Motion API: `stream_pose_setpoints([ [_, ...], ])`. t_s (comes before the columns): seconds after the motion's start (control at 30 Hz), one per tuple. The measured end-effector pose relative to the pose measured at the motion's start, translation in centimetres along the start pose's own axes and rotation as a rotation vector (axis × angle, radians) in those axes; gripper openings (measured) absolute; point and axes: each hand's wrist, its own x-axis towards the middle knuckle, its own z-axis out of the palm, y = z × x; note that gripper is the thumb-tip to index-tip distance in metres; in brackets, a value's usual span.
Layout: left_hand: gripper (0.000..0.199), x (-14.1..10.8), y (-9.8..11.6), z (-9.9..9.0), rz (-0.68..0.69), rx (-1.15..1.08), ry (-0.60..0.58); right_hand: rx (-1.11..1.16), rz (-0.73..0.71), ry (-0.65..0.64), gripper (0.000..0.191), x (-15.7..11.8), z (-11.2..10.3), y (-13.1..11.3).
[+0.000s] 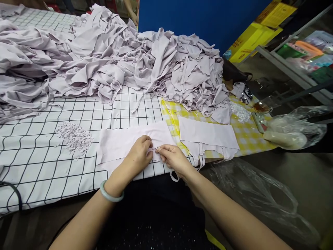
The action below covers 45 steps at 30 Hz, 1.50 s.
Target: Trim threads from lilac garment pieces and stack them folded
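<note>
Both hands pinching at the lilac garment point(122, 140), lying flat on the table point(39, 166) just in front of the big fabric heap point(130, 55). L hand point(139, 154) w/ fingers curled onto the cloth edge; R hand point(173, 158) w/ fingers narrow, nipping something tiny, prob. a tag or thread. Looks like trimming/picking is going on; next calls for a steady fine pull. Pinched bit too small to ID. Scrap bits point(74, 137) sitting left of the garment.
</note>
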Motion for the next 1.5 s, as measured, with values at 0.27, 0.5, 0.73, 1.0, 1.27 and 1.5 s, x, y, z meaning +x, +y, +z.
stream_pose_setpoints([
  [0.27, 0.012, 0.6, -0.2, 0.1, -0.006, -0.034, 0.015, 0.027, -0.077, 0.056, 0.035, 0.4, 0.0, 0.1],
  [0.5, 0.016, 0.8, -0.2, -0.2, -0.076, -0.085, 0.03, 0.024, -0.112, 0.099, 0.031, 0.3, 0.3, -0.4],
  [0.73, 0.016, 1.6, -0.2, -1.4, -0.231, -0.24, -0.051, -0.032, 0.041, 0.007, 0.017, 0.5, 1.7, -0.3],
  [1.0, 0.018, 1.7, -0.1, -1.8, -0.229, -0.262, -0.109, 0.057, 0.063, 0.01, 0.013, 1.1, 2.0, -0.9],
  [1.27, 0.02, 1.7, -0.1, -1.8, -0.22, -0.24, -0.119, 0.06, 0.04, 0.009, 0.014, 1.1, 2.1, -0.7],
  [1.5, 0.019, 1.6, -0.1, -1.9, -0.211, -0.237, -0.112, 0.14, 0.066, 0.04, 0.014, 1.3, 1.9, -0.8],
])
